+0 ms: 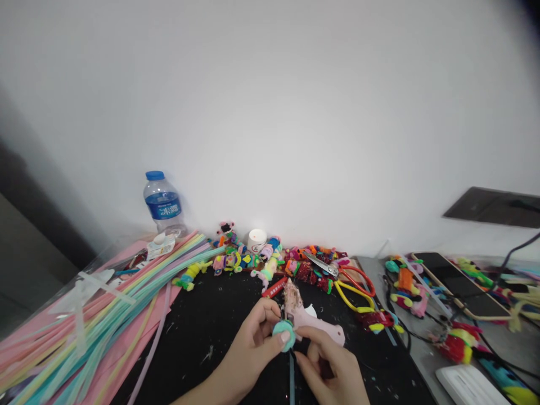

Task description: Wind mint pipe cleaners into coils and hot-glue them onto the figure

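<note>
Near the front middle of the black mat, my left hand (257, 343) pinches a round mint-green fuzzy coil (284, 336), perhaps wound pipe cleaner, between thumb and fingers. Close against its right side is my right hand (327, 360), fingers curled and drawn together; what they grip is too small to make out. A thin bluish strip (291, 379) runs down below the coil between both hands. Just behind them lies a pink glue gun (318, 326) with a brown-stained nozzle, partly covered by my fingers. A red tool (274, 287) with white markings rests beside the nozzle.
Long pastel pipe cleaners (109, 304) cover the left side, with a water bottle (163, 205) behind. Small colourful fuzzy figures (236, 260) line the wall. Scissors (354, 281) with red and yellow handles lie right. Farther right are a phone (458, 284), cables and a white box (468, 385).
</note>
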Motion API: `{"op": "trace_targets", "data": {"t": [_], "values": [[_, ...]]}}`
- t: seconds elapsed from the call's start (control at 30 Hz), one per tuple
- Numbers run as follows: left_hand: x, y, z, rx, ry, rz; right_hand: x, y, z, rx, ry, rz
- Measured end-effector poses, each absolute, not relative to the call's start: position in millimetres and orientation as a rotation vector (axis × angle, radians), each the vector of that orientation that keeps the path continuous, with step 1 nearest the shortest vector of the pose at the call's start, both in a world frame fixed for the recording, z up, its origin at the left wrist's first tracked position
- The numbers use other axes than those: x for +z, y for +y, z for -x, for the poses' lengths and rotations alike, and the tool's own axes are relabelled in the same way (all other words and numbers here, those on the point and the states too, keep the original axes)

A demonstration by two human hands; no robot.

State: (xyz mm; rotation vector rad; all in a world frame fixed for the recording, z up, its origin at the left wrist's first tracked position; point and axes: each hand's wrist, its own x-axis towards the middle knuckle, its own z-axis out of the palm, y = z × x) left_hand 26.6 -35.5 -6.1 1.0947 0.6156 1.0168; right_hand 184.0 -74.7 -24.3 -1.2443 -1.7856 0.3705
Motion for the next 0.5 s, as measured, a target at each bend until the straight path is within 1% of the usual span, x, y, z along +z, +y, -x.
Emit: {"op": "trace_targets", "data": {"t": [0.3,0.5], "values": [[-5.2,-36.6,-26.4,1.031,0.615,-1.100,-14.6,-75.7,-185.4,0.434,-1.857,1.251],[-6.0,-35.5,-27.0,1.037,0.615,-1.116,-20.3,-75.5,-185.2,0.415,-1.809,1.238]]}}
